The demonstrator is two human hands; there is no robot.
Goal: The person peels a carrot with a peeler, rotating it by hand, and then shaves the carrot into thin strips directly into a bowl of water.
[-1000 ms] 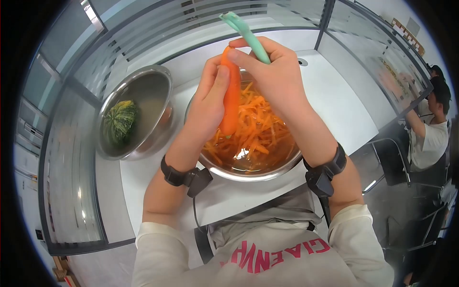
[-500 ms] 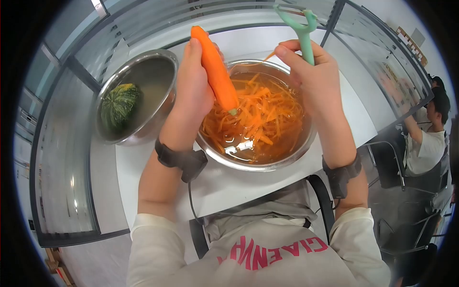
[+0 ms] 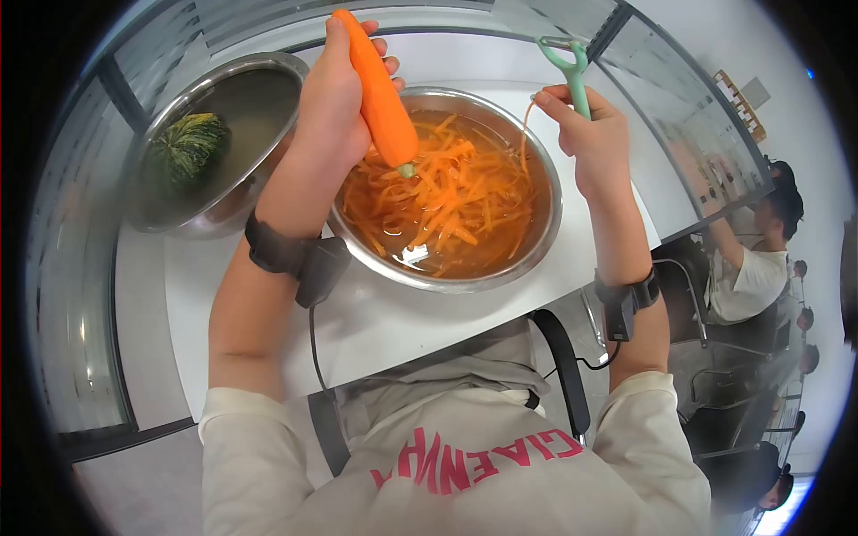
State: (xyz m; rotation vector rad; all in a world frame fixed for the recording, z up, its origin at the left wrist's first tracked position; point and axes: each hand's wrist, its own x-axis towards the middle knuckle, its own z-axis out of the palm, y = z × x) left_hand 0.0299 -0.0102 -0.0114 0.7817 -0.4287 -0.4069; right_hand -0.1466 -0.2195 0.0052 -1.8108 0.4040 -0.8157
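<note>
My left hand [image 3: 332,105] is wrapped round a peeled, bright orange carrot [image 3: 380,94], tilted with its greenish stem end low over the bowl. Beneath it a steel bowl [image 3: 465,284] of water holds many orange carrot peelings [image 3: 447,192]. To the right, my right hand [image 3: 594,134] grips a mint-green Y-shaped peeler [image 3: 577,82], its blade end pointing up. A thin strip of carrot peel [image 3: 525,134] hangs from the thumb and fingertip of that same hand, down over the bowl's right side.
A second steel bowl [image 3: 255,174] at the left holds water and a green-and-yellow striped squash [image 3: 189,147]. Both bowls stand on a white table [image 3: 384,344] bordered by clear partitions [image 3: 697,125]. At the right, another person [image 3: 751,277] sits near black chairs.
The view has shifted, so the bowls appear further left and higher. My right hand has moved away from the carrot, and the peel strip now dangles downward. Both hands keep their hold.
</note>
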